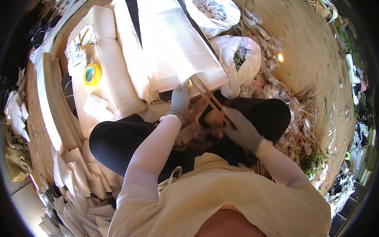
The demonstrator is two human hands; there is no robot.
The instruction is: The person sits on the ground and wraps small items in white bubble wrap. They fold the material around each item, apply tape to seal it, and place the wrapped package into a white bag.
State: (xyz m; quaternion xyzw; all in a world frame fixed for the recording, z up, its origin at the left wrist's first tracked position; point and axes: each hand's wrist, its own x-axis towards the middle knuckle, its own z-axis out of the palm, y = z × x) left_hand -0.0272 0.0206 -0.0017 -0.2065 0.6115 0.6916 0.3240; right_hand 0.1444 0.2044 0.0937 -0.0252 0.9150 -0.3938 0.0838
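Observation:
My left hand (180, 101), in a thin pale glove, is closed at the near edge of a white bubble-wrap sheet (181, 53), where one end of some long thin brown stems (207, 94) lies. My right hand (242, 129), gloved too and slightly blurred, grips the other end of these stems above my right knee. What exactly they are I cannot tell. Left of the sheet, a roll of yellow tape (92, 74) rests on stacked padded sheets (106, 80), near yellow-handled scissors or pliers (85, 46) and printed labels (77, 61).
White bags (215, 11) with small white pieces and an open white bag (251, 56) with green matter stand at the right. Dry stems and clear plastic wrappings (290, 127) litter the ground there. Stacked flat cardboard (59, 107) and a heap of padded envelopes (83, 210) lie at the left.

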